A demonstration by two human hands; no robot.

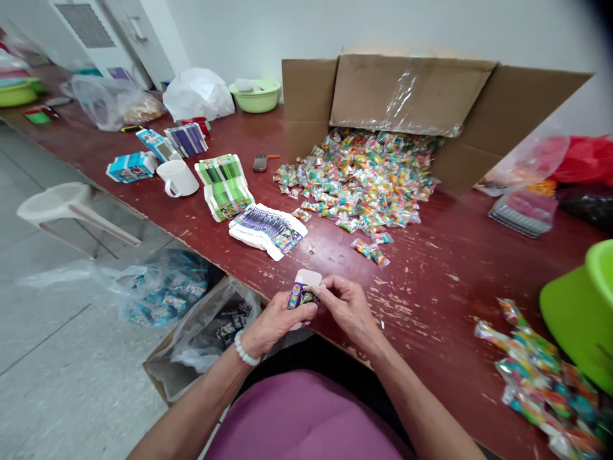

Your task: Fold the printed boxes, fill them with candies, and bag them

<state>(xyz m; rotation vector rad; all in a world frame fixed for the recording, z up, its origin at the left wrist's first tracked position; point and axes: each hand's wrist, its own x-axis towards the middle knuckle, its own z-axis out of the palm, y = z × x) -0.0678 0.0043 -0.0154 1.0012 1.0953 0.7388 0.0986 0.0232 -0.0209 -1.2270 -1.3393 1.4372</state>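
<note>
Fingers (302,312) bent round small purple carton (295,296) (smooth card, rounded white flap (309,277)).

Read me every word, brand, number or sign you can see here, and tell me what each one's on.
No text can be read with certainty.
Small purple box in the left hand: printed, too small to read.
Purple-and-white carton stack: print too small.
Green carton stack: print too small.
Blue boxes: print too small and blurred.
Wrapped candies: no lettering can be made out.

A purple printed box (295,296) tilts between the hands (276,321); white flap (309,276) raised.
</note>
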